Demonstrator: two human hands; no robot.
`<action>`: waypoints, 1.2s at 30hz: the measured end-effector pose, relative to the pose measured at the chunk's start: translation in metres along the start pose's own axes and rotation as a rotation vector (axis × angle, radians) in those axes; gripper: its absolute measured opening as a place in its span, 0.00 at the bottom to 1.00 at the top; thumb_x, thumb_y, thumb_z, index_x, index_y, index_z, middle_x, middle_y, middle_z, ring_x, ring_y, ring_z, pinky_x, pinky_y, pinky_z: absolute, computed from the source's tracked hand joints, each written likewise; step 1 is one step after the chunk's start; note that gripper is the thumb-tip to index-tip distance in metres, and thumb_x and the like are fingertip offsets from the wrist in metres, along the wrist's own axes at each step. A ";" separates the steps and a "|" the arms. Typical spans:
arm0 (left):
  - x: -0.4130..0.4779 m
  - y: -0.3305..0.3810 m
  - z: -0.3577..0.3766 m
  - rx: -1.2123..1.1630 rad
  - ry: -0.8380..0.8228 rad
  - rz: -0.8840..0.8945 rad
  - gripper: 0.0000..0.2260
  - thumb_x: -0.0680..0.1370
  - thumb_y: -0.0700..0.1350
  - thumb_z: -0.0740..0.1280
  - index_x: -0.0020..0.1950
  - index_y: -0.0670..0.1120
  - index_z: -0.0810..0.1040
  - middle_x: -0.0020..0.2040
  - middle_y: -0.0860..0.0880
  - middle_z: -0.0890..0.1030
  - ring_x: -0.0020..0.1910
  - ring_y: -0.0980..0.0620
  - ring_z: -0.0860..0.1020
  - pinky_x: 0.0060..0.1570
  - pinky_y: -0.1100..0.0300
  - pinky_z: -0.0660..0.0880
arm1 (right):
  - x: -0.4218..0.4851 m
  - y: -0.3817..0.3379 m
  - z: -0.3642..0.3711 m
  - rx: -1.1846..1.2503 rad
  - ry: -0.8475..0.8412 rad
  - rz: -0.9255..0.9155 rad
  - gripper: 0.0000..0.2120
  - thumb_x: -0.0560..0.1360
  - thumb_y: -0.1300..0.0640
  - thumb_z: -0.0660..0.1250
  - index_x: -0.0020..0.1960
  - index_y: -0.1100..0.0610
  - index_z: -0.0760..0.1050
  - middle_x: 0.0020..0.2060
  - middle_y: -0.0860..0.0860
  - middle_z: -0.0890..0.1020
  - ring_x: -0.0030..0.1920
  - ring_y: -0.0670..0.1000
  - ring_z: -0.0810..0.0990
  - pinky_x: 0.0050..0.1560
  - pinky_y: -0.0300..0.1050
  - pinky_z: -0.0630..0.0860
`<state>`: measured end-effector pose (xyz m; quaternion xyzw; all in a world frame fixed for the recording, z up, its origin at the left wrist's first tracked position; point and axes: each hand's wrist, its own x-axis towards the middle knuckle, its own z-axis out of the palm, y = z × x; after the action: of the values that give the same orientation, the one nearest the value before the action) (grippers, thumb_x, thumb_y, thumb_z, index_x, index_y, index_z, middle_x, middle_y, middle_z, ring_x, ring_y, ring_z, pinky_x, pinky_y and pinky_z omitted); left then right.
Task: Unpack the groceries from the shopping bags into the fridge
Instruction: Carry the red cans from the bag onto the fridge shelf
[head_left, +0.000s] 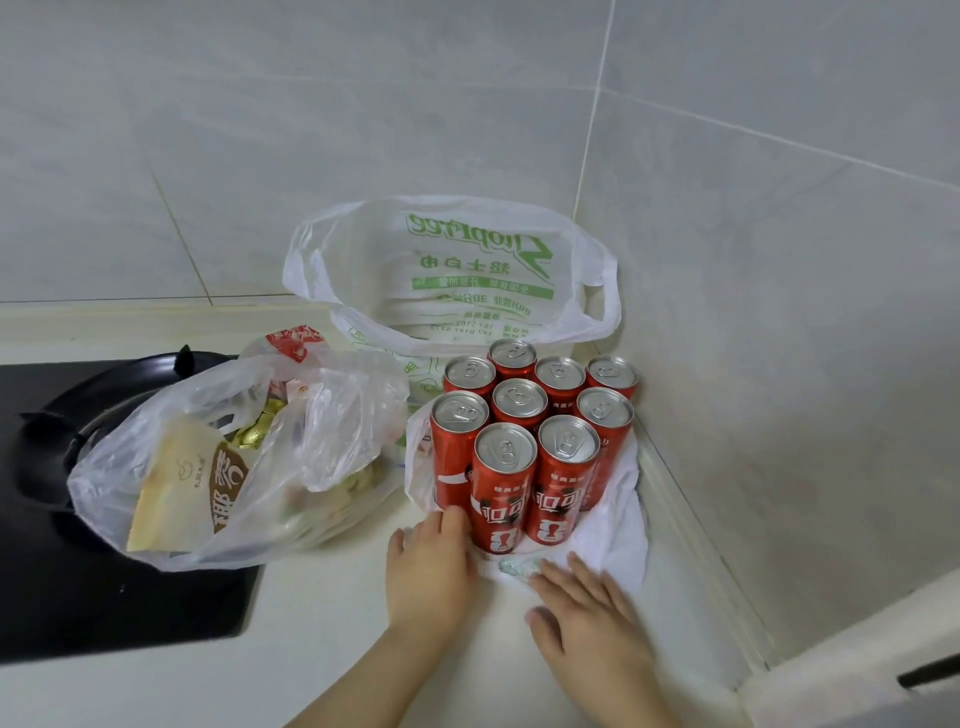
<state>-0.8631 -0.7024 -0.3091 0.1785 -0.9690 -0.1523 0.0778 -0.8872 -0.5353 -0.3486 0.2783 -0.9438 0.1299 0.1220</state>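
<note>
Several red cola cans stand upright in a tight cluster on a flattened white plastic bag in the counter's corner. My left hand touches the bag at the base of the front left can, fingers bent forward. To its right, my right hand lies flat with spread fingers on the bag's crumpled front edge. A clear plastic bag with a bread packet and gold-wrapped sweets lies left of the cans. Behind them stands a white shopping bag with green print, its mouth open.
A black gas hob with a burner grate sits at the left, partly under the clear bag. Grey tiled walls close the corner behind and to the right. The pale counter runs toward me.
</note>
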 end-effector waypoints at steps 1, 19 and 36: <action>0.001 0.002 -0.008 -0.093 0.057 -0.012 0.10 0.75 0.41 0.58 0.55 0.47 0.70 0.53 0.51 0.75 0.54 0.47 0.74 0.52 0.58 0.66 | 0.003 0.000 -0.005 0.000 0.008 0.016 0.17 0.69 0.45 0.54 0.38 0.44 0.83 0.39 0.39 0.84 0.50 0.44 0.81 0.64 0.43 0.59; 0.033 0.020 -0.057 -0.088 0.448 0.393 0.12 0.76 0.55 0.57 0.50 0.54 0.78 0.55 0.51 0.78 0.60 0.50 0.68 0.53 0.50 0.72 | 0.063 -0.017 -0.064 0.159 0.358 0.059 0.22 0.70 0.54 0.57 0.64 0.48 0.66 0.67 0.53 0.65 0.66 0.54 0.63 0.56 0.59 0.73; 0.020 0.019 -0.052 -0.040 0.534 0.404 0.17 0.65 0.60 0.64 0.49 0.53 0.71 0.55 0.54 0.78 0.55 0.50 0.69 0.48 0.56 0.71 | 0.068 -0.018 -0.088 0.818 0.156 0.224 0.32 0.62 0.59 0.78 0.57 0.43 0.64 0.53 0.37 0.68 0.58 0.43 0.68 0.58 0.38 0.68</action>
<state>-0.8773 -0.7065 -0.2519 0.0150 -0.9269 -0.1006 0.3612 -0.9191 -0.5558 -0.2420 0.1891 -0.8268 0.5266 0.0575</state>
